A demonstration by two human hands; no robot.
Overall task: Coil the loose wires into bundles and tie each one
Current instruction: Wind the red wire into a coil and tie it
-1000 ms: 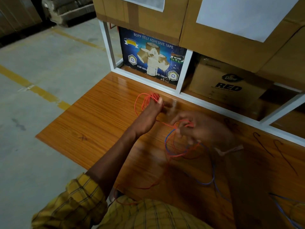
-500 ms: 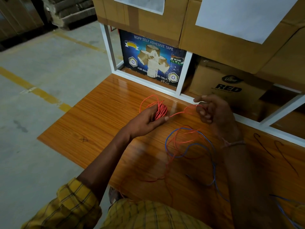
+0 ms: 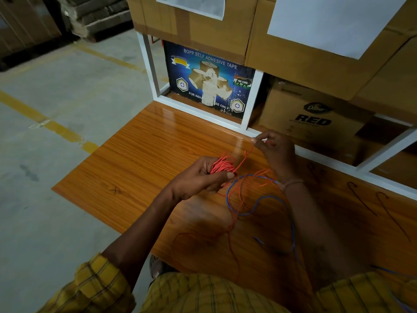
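The wooden bench [image 3: 140, 159] takes up the middle of the view, with grey concrete floor [image 3: 56, 109] to its left, crossed by a yellow line. Along the bench's far edge runs a white shelf frame [image 3: 251, 102] holding cardboard boxes: a blue adhesive-tape box [image 3: 209, 84] at the bench's far left and a brown box printed RED [image 3: 313, 114] to the right of it. Larger cartons [image 3: 293, 50] sit above these.

Near the middle of the bench, the left hand [image 3: 200, 177] grips a coiled bundle of red wire [image 3: 222, 166], fingers and thumb curled round it. A strand runs from the bundle toward the bench's far edge, where the right hand [image 3: 276, 152] pinches it between fingertips. Loose red wire [image 3: 234, 213] trails from the bundle toward the bench's near edge, tangled with a loose blue wire [image 3: 266, 197] lying on the bench surface below the right wrist.
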